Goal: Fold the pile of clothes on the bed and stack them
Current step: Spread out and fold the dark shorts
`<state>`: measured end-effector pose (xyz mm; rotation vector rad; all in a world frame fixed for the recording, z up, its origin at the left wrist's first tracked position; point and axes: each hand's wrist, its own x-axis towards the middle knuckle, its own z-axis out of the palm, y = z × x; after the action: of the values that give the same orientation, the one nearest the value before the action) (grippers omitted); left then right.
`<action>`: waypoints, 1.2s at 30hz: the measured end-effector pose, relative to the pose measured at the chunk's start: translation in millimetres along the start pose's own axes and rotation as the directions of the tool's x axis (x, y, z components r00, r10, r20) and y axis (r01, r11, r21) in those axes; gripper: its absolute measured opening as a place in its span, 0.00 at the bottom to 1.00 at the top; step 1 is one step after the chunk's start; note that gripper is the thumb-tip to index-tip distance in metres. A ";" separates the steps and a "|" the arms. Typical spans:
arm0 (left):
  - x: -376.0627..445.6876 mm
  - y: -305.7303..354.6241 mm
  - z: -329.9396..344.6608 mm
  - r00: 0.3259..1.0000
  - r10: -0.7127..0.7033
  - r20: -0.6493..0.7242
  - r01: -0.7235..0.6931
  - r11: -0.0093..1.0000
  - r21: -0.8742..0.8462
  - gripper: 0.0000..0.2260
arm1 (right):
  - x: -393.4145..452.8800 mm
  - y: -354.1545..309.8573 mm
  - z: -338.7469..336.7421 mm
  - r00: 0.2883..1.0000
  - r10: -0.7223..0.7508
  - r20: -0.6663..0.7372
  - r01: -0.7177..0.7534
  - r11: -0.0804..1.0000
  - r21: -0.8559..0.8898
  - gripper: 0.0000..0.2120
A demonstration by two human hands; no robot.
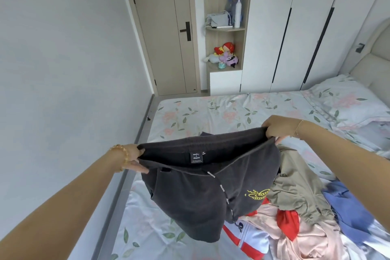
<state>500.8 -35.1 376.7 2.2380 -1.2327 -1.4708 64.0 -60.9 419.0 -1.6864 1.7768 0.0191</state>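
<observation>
Dark shorts (211,192) held up by the waistband, left hand (135,159) and right hand (274,129) each gripping one end, above clothes pile (306,217) on bed (232,110).

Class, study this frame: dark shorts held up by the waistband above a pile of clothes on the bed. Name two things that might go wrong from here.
1. The dark shorts hang over the unfolded pile; laid down here, they may land crooked on it.
2. The left hand and right hand grip only the waistband ends, so the drawstring dangles and could get folded inside.

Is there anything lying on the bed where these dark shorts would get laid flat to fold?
Nothing visible: the bed beyond the dark shorts shows bare floral sheet. The clothes pile lies right of the shorts.
</observation>
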 end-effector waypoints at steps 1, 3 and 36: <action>11.8 0.1 8.0 0.998 0.045 -0.054 -0.052 0.990 -0.135 0.22 | -1.4 6.9 4.2 0.998 -0.026 0.057 0.027 0.999 -0.022 0.06; 33.1 3.1 19.6 0.983 0.115 -0.145 -0.155 0.939 -0.306 0.18 | -2.7 29.3 14.3 0.983 -0.039 0.181 0.038 0.999 0.010 0.03; 239.8 -64.1 -13.4 0.882 0.462 -0.088 -0.451 0.884 0.124 0.20 | 11.8 -32.2 295.8 0.982 -0.031 -0.186 -0.006 0.980 -0.199 0.11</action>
<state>584.6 -171.7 186.7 1.8691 -1.6818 -1.1029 227.5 56.4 199.5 -1.8946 1.9581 0.0335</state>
